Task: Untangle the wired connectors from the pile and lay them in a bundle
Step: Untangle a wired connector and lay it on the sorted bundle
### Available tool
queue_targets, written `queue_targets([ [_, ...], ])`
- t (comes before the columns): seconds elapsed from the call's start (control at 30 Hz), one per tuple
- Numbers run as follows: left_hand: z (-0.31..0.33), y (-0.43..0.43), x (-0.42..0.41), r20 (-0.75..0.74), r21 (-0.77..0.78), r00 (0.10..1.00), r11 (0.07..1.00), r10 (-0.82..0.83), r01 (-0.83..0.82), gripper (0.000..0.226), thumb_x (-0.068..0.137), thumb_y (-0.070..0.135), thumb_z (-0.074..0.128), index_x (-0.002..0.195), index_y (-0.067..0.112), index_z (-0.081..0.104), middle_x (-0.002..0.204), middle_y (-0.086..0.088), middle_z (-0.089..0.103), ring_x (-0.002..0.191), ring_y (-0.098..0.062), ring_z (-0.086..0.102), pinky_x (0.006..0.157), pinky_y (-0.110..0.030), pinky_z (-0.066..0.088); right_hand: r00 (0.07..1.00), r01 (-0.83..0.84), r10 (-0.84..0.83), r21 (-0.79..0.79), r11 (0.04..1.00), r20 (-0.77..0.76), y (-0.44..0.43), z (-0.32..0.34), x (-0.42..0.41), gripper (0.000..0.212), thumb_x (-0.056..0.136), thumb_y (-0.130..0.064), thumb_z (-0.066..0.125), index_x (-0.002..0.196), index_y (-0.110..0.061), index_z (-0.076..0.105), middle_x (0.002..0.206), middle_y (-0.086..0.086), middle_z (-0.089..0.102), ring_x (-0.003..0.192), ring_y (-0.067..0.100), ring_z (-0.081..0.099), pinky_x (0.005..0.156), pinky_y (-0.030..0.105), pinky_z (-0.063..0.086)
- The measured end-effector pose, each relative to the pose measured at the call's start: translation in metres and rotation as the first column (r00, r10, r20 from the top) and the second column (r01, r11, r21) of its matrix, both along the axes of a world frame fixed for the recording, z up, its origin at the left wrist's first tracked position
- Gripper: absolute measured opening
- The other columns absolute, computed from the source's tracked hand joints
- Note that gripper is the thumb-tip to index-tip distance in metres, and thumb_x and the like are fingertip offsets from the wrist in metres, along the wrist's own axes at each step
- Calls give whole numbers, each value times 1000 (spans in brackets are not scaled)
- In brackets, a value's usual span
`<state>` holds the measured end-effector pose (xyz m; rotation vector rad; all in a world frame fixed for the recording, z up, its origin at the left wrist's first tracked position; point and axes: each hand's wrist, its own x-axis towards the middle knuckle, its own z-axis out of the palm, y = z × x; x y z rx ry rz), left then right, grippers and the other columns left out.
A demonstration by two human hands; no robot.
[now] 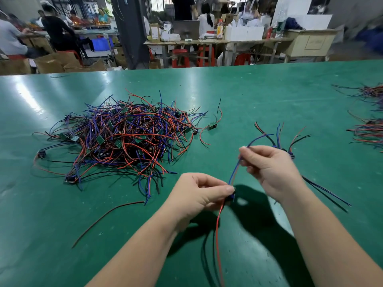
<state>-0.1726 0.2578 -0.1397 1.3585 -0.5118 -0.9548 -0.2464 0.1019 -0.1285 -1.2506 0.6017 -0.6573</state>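
On the glossy green table [248, 96], to our left, lies the tangled pile of red, blue and black wires with small green circuit boards [124, 137]. Near its front edge a single loose dark red wire [107, 220] lies on the table. Our left hand [199, 195] is curled, thumb and forefinger pinching a small black connector [232, 195] above the table; its thin red lead [217, 235] hangs down towards us. Its blue lead [234, 172] rises to our right hand [271, 168], which pinches it between curled fingertips. Just behind that hand rests a small bundle of sorted wired connectors [284, 139]. Further heaps of the same wires [366, 131] lie at the far right edge.
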Motion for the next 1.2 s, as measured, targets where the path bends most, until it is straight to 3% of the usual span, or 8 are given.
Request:
queue_targets([
  [0.37, 3, 11, 7, 62, 206, 963, 947, -262, 244, 11, 73, 7, 80, 72, 12, 71, 69, -6, 70, 58, -10, 65, 55, -17, 51, 980, 185, -191, -99, 978, -51, -17, 2, -11, 21, 83, -14, 70, 68, -6, 59, 51, 5, 63, 46, 16, 66, 37, 17, 43],
  [0.5, 1, 8, 7, 31, 116, 997, 991, -69, 65, 9, 73, 6, 79, 74, 8, 70, 69, -8, 72, 56, -10, 66, 52, -17, 50, 967, 206, -237, -262, 943, -93, -13, -3, -3, 27, 99, -29, 48, 94, -5, 60, 81, 16, 65, 51, 22, 67, 44, 27, 51],
  [0.6, -4, -2, 9, -62, 40, 981, 983, 183, -180, 12, 73, 7, 78, 79, 4, 68, 70, -10, 72, 54, -11, 64, 51, -18, 51, 974, 7, -96, -392, 920, -206, -2, -6, -3, 45, 91, -27, 59, 131, -17, 41, 93, 8, 65, 59, 22, 68, 54, 30, 52],
  [0.73, -9, -10, 11, -136, -1, 942, 951, 307, -310, 10, 75, 8, 76, 79, 3, 68, 66, -7, 69, 51, -9, 61, 49, -17, 50, 930, -358, 252, -494, 792, -269, 22, -7, -3, 36, 73, -22, 77, 99, -24, 52, 92, -1, 67, 65, 15, 65, 60, 29, 51],
  [0.9, -12, -11, 11, -161, -21, 950, 961, 268, -275, 7, 87, 13, 66, 86, 6, 68, 82, -10, 73, 66, -16, 70, 56, -23, 56, 943, -279, 23, -748, 602, -333, 24, -15, 9, 20, 71, -11, 79, 79, -27, 69, 67, -20, 63, 59, 2, 59, 62, 11, 45],
  [1.0, -16, -11, 12, 54, 56, 953, 952, 299, -302, 7, 91, 12, 62, 87, 12, 69, 88, -8, 74, 73, -16, 72, 61, -26, 59, 925, -101, -254, -826, 554, -284, 3, -13, 13, 19, 73, -4, 76, 90, -12, 75, 86, 0, 62, 69, 14, 63, 73, 7, 44],
  [1.07, -19, -8, 16, 358, 83, 880, 928, 311, -362, 10, 88, 12, 64, 86, 18, 71, 82, -2, 74, 73, -14, 70, 71, -26, 58, 858, -69, -411, -861, 503, -309, -16, -9, 11, 20, 76, 0, 70, 94, -6, 74, 95, 12, 61, 81, 28, 64, 86, 26, 48],
  [1.2, -19, 4, 28, 889, 73, 426, 865, 169, -497, 15, 82, 21, 67, 96, 25, 72, 116, 4, 62, 108, -11, 52, 91, -12, 31, 609, -142, -646, -864, 483, -461, -37, -8, 2, 21, 80, -3, 57, 93, -13, 69, 96, 13, 66, 84, 33, 57, 69, 32, 44],
])
